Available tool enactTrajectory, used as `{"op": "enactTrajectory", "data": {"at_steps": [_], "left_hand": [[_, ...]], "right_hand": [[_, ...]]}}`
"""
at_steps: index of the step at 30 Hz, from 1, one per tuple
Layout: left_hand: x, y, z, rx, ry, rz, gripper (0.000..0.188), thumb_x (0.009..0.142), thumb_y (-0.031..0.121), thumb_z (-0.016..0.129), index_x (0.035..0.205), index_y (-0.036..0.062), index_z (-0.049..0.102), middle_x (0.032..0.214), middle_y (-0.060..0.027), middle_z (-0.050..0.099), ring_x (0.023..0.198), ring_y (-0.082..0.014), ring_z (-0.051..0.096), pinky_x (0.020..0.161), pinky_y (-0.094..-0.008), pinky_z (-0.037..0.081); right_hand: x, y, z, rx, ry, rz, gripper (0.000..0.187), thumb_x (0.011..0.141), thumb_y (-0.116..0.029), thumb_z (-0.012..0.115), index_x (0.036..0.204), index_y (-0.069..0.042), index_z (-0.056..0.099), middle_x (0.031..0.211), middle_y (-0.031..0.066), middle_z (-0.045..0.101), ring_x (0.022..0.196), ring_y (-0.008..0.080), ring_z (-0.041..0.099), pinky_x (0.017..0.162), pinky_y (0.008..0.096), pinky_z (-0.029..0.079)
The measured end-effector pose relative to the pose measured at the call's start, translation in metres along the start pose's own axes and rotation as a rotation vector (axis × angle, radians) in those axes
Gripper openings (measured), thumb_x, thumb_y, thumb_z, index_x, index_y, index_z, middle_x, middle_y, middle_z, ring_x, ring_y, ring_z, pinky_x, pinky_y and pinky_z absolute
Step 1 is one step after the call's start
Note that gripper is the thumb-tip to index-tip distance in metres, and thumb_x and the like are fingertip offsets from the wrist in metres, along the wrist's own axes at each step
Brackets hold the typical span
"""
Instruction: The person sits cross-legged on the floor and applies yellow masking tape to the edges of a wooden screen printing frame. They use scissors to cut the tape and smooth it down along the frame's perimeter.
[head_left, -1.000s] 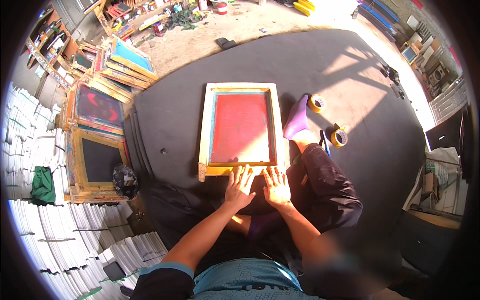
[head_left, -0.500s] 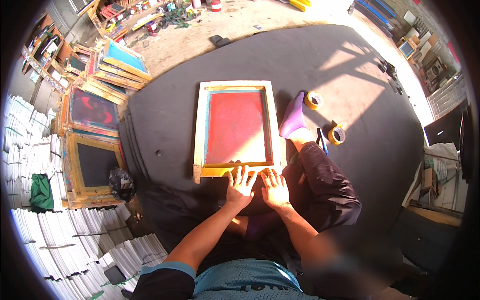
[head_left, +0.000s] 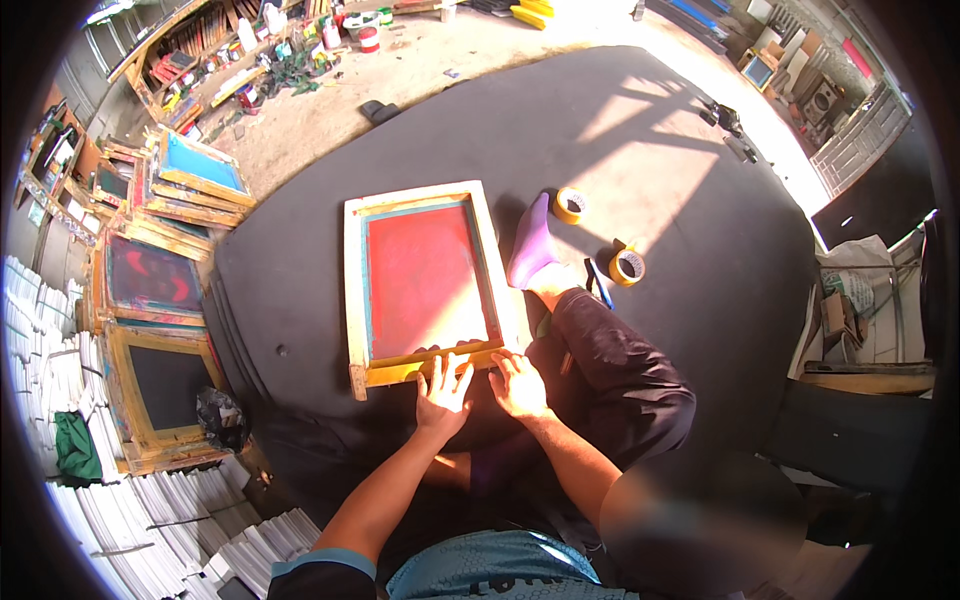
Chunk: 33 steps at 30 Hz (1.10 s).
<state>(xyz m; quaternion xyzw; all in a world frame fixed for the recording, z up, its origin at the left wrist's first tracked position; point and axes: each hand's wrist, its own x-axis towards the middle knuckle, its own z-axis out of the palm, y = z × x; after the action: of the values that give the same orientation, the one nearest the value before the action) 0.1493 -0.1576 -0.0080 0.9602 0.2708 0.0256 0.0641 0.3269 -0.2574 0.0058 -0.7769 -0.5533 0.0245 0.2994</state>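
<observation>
Head view: a wooden frame (head_left: 355, 290) around a red panel (head_left: 425, 275) is lying on the dark mat (head_left: 740, 300), before the person's bent leg (head_left: 620, 350). The left hand (head_left: 443, 402) is resting spread fingers on the yellow strip (head_left: 400, 371) along the frame's near side; the right hand (head_left: 520, 388) is touching that side close to its right end, fingers slightly bent. Neither is clenching or visibly grasping anything. As for progress, the strip is already covering much of the near side, while the other three are showing mostly pale wood; whether more work is remaining there, the view is not revealing. One tape roll (head_left: 570, 206) is lying near the purple sock (head_left: 535, 240), another roll (head_left: 627, 267) beside a blue-handled tool (head_left: 599, 284)
</observation>
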Motion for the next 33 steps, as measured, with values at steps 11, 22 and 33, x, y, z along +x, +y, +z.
{"op": "enactTrajectory", "data": {"at_steps": [11,22,33], "left_hand": [[-0.004,-0.008,0.013,-0.053,0.031,0.007,0.099,0.081,0.043,0.084,0.165,0.0255,0.035,0.170,-0.0202,0.028,0.157,-0.0426,0.027,0.118,-0.0664,0.036],[0.007,-0.009,0.015,0.003,-0.139,-0.019,0.085,0.091,0.049,0.075,0.163,0.0248,0.038,0.174,-0.0160,0.020,0.160,-0.0373,0.019,0.124,-0.0617,0.030],[0.006,-0.006,0.018,0.072,-0.128,-0.025,0.083,0.095,0.049,0.070,0.166,0.0317,0.031,0.175,-0.0146,0.021,0.159,-0.0377,0.022,0.123,-0.0612,0.029]], "right_hand": [[-0.022,0.022,0.004,-0.061,0.080,0.230,0.034,0.095,-0.021,0.072,0.123,-0.003,0.066,0.120,0.0181,0.066,0.112,0.0364,0.063,0.099,0.0461,0.052],[0.002,-0.028,-0.006,0.026,-0.143,0.651,0.046,0.094,-0.034,0.072,0.131,-0.008,0.065,0.128,0.0181,0.067,0.124,0.0387,0.062,0.106,0.0484,0.050],[-0.019,0.036,-0.004,-0.024,0.084,0.722,0.035,0.092,-0.031,0.075,0.119,-0.010,0.069,0.116,0.0136,0.068,0.116,0.0353,0.064,0.099,0.0463,0.052]]}}
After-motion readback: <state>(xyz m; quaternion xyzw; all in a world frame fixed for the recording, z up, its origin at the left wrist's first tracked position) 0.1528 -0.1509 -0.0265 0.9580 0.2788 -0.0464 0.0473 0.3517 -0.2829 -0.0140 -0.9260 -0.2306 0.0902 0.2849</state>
